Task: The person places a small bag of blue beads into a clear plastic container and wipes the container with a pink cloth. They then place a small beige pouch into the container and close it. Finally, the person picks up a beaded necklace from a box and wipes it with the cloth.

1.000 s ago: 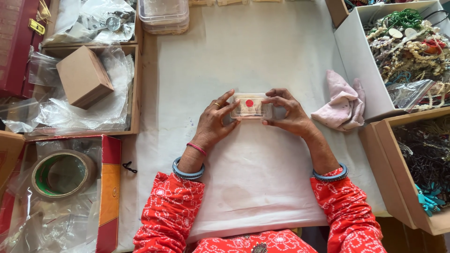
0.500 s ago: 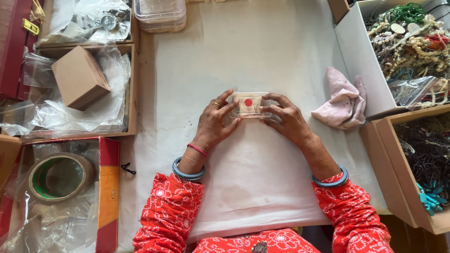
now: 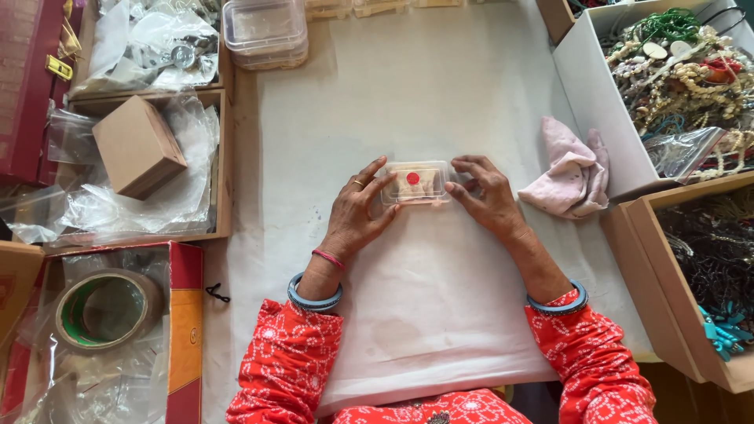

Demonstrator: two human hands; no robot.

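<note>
The step in hand looks like pressing a small clear plastic box (image 3: 415, 182) closed or seating its lid — it lies flat on the white sheet covering the worktop (image 3: 440, 94), held from both ends. Inside it shows something pale, and a round red sticker sits on its top, toward the left hand's end.

The left hand (image 3: 357, 212) is half open, its fingers stretched forward and slightly spread, fingertips against the left end and near edge of the box; a ring shows on one finger. The right hand (image 3: 485, 196) is more curled, its fingers bent inward and pinching the right end of the box, thumb toward the near edge. Neither hand is closed into a fist; both bear on the box rather than lifting it, as far as can be told.

By my reading, whatever comes next calls for even pressure at both ends so the thin lid seats square, and a light grip — a box this small would slip sideways on the smooth sheet.

Just beyond the right hand, to its outer side, lies a crumpled pink cloth (image 3: 569, 169), and past that an open white box of beads (image 3: 675, 71). Well ahead of the left hand stand stacked clear containers (image 3: 265, 31). Out past the left hand sits a small brown cardboard box (image 3: 137, 145) among plastic bags, and nearer the body on that side a roll of tape (image 3: 106, 308).
</note>
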